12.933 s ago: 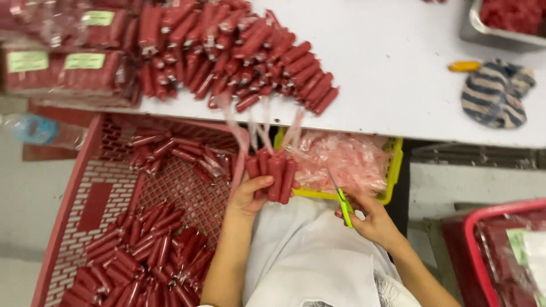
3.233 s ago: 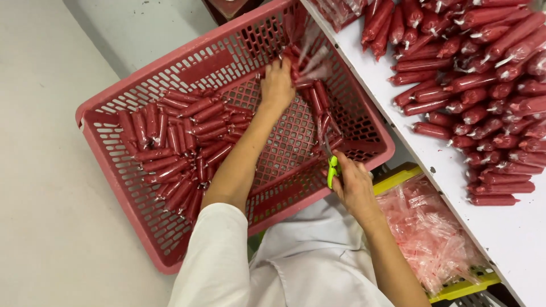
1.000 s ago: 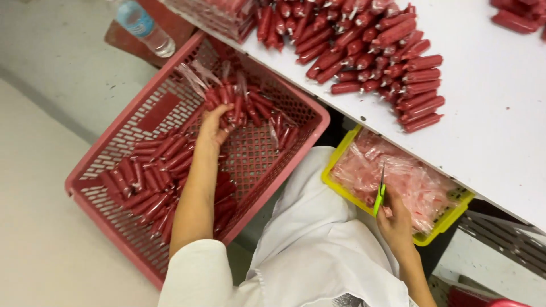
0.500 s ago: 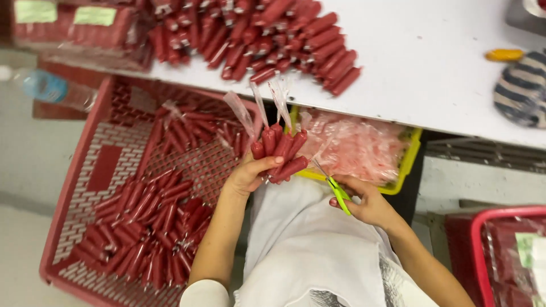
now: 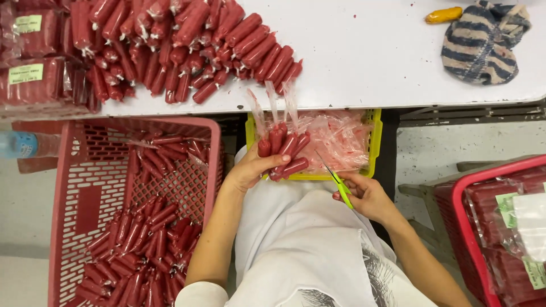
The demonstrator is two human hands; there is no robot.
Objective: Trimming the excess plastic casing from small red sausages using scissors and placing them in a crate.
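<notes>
A bunch of red sausages (image 5: pixel 282 152) is gripped in the left hand (image 5: pixel 247 170), held above the lap and just in front of the yellow tray (image 5: pixel 371 122), with their clear plastic tails (image 5: pixel 272 102) fanned upward toward the worktop (image 5: pixel 369 51). The right hand (image 5: pixel 367 196) is closed around small green-handled scissors (image 5: pixel 336 181), the blades pointing at the bunch from just beside the tray.

The blades lie near the left fingertips (image 5: pixel 284 159), so a finger could be nicked if the cut is taken too low. A casing could likewise be pierced. The grip covers only the lower ends, so a sausage could slip out toward the lap or the red basket (image 5: pixel 85 204) left of the tray. Loose trimmings (image 5: pixel 335 136) already fill the tray and could spill over its rim.
</notes>
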